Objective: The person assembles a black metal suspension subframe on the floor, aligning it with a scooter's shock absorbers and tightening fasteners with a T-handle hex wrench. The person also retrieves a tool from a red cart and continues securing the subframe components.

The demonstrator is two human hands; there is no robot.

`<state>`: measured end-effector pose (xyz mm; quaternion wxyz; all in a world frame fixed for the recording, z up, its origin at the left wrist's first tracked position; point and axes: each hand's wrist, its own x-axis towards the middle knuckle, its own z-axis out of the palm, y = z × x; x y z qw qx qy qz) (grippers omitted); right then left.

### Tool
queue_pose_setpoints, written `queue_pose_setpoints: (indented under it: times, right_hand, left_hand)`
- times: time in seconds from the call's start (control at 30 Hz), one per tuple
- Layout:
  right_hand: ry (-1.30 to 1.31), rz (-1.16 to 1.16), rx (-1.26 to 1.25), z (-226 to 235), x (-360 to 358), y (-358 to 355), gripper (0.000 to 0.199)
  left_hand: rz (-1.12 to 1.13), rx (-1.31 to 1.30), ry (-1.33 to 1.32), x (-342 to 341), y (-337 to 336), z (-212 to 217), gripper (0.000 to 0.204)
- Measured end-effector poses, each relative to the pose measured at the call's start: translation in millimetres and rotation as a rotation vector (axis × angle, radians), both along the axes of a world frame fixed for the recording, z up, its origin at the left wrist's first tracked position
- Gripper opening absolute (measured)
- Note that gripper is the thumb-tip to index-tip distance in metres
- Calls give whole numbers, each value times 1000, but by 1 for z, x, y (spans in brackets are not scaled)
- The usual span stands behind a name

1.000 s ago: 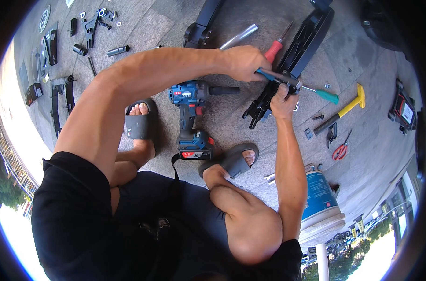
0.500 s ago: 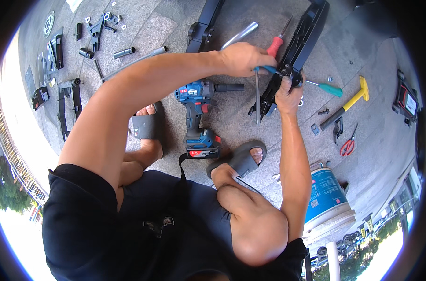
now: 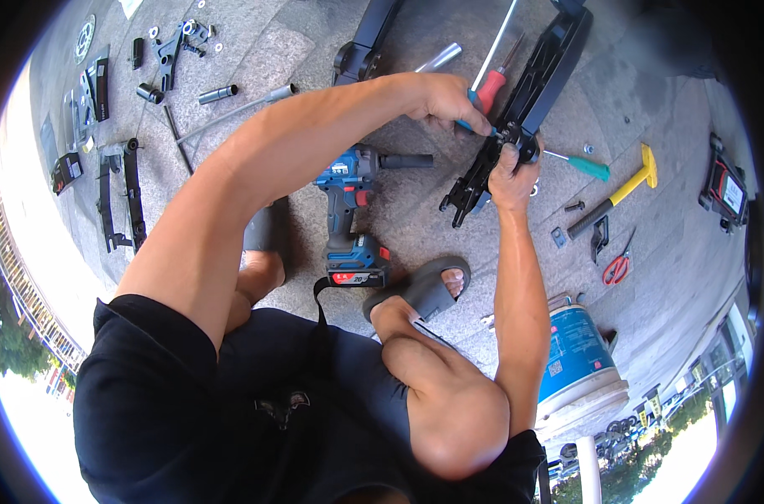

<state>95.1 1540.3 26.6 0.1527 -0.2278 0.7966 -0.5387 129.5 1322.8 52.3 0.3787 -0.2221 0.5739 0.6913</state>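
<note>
My left hand (image 3: pixel 451 105) is closed around a tool with blue grip parts and a long thin metal rod (image 3: pixel 498 44) pointing up and away. The tool's blue end meets the near part of a long black metal frame (image 3: pixel 543 80), at a pivot. My right hand (image 3: pixel 515 176) grips that frame just below the pivot, thumb on top. Beside it on the ground lie a red-handled screwdriver (image 3: pixel 493 88) and a green-handled screwdriver (image 3: pixel 588 167). A blue cordless impact wrench (image 3: pixel 347 197) lies below my left forearm.
A yellow hammer (image 3: pixel 634 186), red-handled scissors (image 3: pixel 617 269) and a blue bucket (image 3: pixel 579 349) are at the right. Another black frame part (image 3: pixel 365 46) lies ahead. Sockets (image 3: pixel 218 94), a long-handled ratchet (image 3: pixel 231 113) and black brackets (image 3: pixel 130 193) spread across the left.
The tool's rod pointed down toward me before; now it points up and away. My left hand has turned and moved slightly closer to the pivot. My right hand keeps its grip on the frame.
</note>
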Motion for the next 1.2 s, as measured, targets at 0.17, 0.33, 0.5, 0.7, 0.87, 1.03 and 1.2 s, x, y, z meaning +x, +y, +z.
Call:
queue_pose_setpoints:
  times: [0.17,0.33,0.5,0.7,0.87,1.03,1.2]
  right_hand:
    - [14,-16,29,2,1,0,86]
    - [-6,-8,-24,1,1,0,84]
    - [-1,20,-17,-1,-2,1,81]
    - [24,0,-24,-4,-1,1,77]
    - [54,-23,11,-6,0,1,81]
    - [62,-21,38,-7,0,3,84]
    - [111,-29,15,-12,0,3,85]
  left_hand:
    - [-7,-27,-15,-1,-4,-5,39]
    - [-18,40,-58,-7,-9,-11,36]
    - [-74,111,-121,-16,-11,-14,30]
    - [-77,59,-102,-22,-9,-8,27]
    - [-104,46,34,-14,-8,-4,27]
    - [-142,-269,529,-4,-4,-2,30]
    - [-284,-602,932,9,-2,-6,25]
